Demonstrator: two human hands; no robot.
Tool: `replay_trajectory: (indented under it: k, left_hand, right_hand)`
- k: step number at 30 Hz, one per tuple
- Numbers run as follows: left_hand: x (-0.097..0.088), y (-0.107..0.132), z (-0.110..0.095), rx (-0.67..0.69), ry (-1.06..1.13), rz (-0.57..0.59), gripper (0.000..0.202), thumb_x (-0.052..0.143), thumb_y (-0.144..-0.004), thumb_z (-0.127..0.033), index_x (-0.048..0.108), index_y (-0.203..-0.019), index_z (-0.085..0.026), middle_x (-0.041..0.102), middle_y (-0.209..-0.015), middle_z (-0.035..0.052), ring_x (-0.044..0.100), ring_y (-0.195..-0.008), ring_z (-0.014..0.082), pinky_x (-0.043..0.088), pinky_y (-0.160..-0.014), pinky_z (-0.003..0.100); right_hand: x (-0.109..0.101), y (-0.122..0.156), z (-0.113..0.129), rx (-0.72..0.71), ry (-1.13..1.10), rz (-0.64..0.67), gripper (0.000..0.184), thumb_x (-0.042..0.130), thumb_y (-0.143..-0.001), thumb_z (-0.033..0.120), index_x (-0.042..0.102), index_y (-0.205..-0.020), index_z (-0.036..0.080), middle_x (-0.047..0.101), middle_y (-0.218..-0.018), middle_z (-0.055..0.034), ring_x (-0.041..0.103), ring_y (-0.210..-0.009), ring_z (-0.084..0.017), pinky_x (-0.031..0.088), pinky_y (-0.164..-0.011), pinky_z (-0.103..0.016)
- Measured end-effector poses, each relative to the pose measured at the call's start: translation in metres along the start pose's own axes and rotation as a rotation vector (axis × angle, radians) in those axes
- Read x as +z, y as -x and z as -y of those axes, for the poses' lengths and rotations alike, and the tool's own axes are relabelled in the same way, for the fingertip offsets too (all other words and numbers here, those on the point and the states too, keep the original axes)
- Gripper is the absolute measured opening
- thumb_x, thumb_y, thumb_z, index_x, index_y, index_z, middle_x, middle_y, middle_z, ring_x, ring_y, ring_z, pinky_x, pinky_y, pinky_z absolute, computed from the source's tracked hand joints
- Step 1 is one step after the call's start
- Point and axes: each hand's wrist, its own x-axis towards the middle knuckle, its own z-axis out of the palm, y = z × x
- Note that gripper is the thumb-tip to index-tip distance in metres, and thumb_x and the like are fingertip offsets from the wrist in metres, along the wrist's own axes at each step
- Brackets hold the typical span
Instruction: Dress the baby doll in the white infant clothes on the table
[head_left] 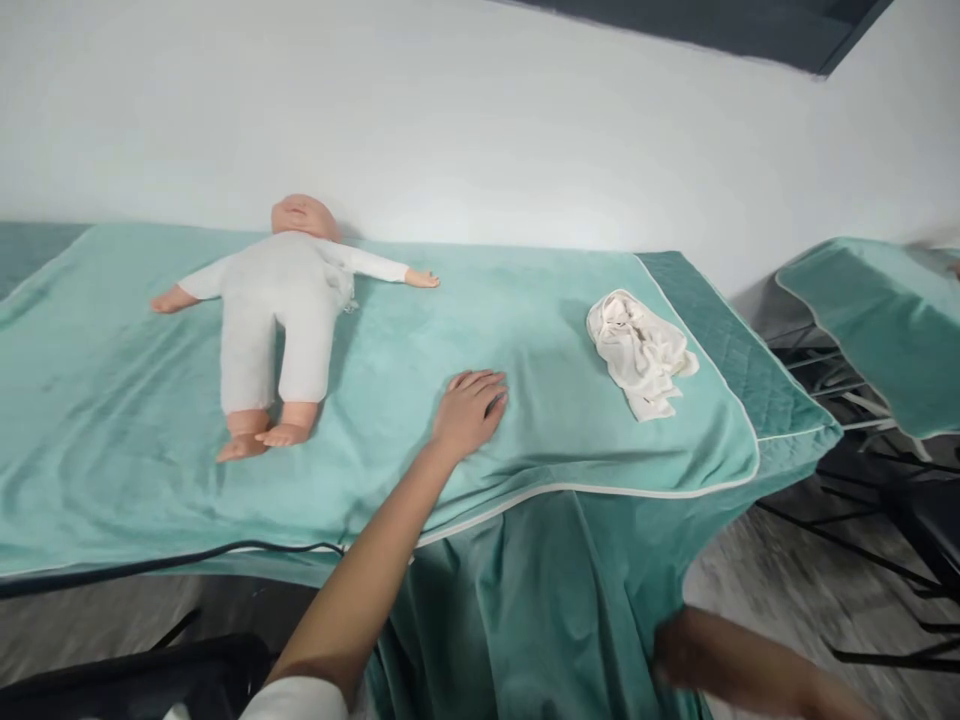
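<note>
My left hand [469, 412] lies palm down on the light green sheet [517, 320], its fingers stretched out and holding nothing. To its left a baby doll [277, 290] with a white cloth body rests on its back, arms spread and head toward the wall. A crumpled white cloth [637, 350], perhaps a small garment, sits on the sheet to the right of that hand. My right hand [686, 645] is low at the right, in front of the table's hanging cover and away from the cloth. Motion smears it, so its fingers cannot be made out.
A black cable [247, 546] runs along the near edge at the left. Beneath it stands a black chair [142, 675]. Another green-covered table [885, 330] and dark chairs [919, 520] are at the right. A white wall [450, 120] rises behind the table.
</note>
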Motion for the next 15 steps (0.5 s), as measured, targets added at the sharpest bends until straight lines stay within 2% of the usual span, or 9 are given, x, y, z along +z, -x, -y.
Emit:
replay_trajectory:
  k: [2, 5, 8, 10, 12, 13, 15]
  left_hand:
    - [0.001, -0.001, 0.0, -0.01, 0.003, -0.014, 0.028, 0.049, -0.103, -0.032, 0.075, -0.113, -0.025, 0.073, -0.134, 0.0016, 0.063, -0.13, 0.0212, 0.041, -0.114, 0.047]
    - [0.003, -0.002, -0.001, -0.013, -0.002, -0.046, 0.026, 0.051, -0.101, -0.027, 0.075, -0.108, -0.024, 0.075, -0.13, 0.0012, 0.065, -0.126, 0.0207, 0.044, -0.11, 0.045]
    - [0.004, -0.003, -0.002, -0.019, -0.005, -0.056, 0.024, 0.052, -0.099, -0.025, 0.075, -0.108, -0.024, 0.075, -0.13, 0.0016, 0.066, -0.125, 0.0212, 0.043, -0.109, 0.045]
    - [0.004, -0.003, -0.004, -0.023, -0.008, -0.057, 0.023, 0.052, -0.099, -0.025, 0.074, -0.107, -0.024, 0.076, -0.129, 0.002, 0.066, -0.125, 0.0212, 0.043, -0.11, 0.045]
    - [0.003, -0.003, -0.006, -0.024, -0.019, -0.059, 0.023, 0.053, -0.098, -0.025, 0.074, -0.107, -0.024, 0.076, -0.129, 0.002, 0.066, -0.126, 0.0208, 0.043, -0.11, 0.044]
    - [0.003, -0.003, -0.007, -0.025, -0.027, -0.058, 0.023, 0.053, -0.098, -0.025, 0.074, -0.107, -0.024, 0.076, -0.129, 0.002, 0.066, -0.126, 0.0206, 0.043, -0.11, 0.044]
    - [0.001, -0.002, -0.008, -0.03, -0.045, -0.047, 0.022, 0.054, -0.097, -0.025, 0.073, -0.108, -0.024, 0.075, -0.13, 0.0019, 0.065, -0.127, 0.0202, 0.044, -0.111, 0.044]
  right_hand:
    - [-0.023, -0.02, 0.0, -0.035, -0.052, -0.078, 0.04, 0.056, -0.101, 0.047, 0.067, -0.079, 0.017, 0.066, -0.081, -0.0028, 0.064, -0.078, -0.019, 0.051, -0.072, -0.031]
    - [-0.062, -0.032, 0.024, -0.168, -0.215, -0.23, 0.04, 0.052, -0.102, 0.052, 0.066, -0.085, 0.019, 0.067, -0.085, -0.0037, 0.062, -0.082, -0.019, 0.048, -0.075, -0.03]
    - [-0.087, -0.037, 0.063, -0.315, -0.242, -0.229, 0.033, 0.057, -0.102, 0.049, 0.069, -0.092, 0.02, 0.068, -0.09, -0.0039, 0.062, -0.086, -0.018, 0.047, -0.079, -0.03]
    - [-0.089, -0.043, 0.085, -0.45, -0.203, -0.2, 0.029, 0.058, -0.102, 0.045, 0.069, -0.092, 0.02, 0.068, -0.091, -0.0034, 0.061, -0.084, -0.016, 0.047, -0.076, -0.029]
    - [-0.083, -0.05, 0.097, -0.601, -0.142, -0.204, 0.026, 0.057, -0.103, 0.04, 0.068, -0.09, 0.02, 0.067, -0.09, -0.0026, 0.06, -0.081, -0.015, 0.048, -0.075, -0.028]
    - [-0.078, -0.054, 0.099, -0.665, -0.115, -0.243, 0.023, 0.057, -0.103, 0.038, 0.067, -0.091, 0.021, 0.067, -0.091, -0.0026, 0.061, -0.081, -0.015, 0.049, -0.075, -0.028]
    - [-0.069, -0.064, 0.094, -0.737, -0.038, -0.417, 0.013, 0.058, -0.102, 0.032, 0.067, -0.104, 0.022, 0.068, -0.102, -0.0046, 0.063, -0.088, -0.016, 0.052, -0.079, -0.03]
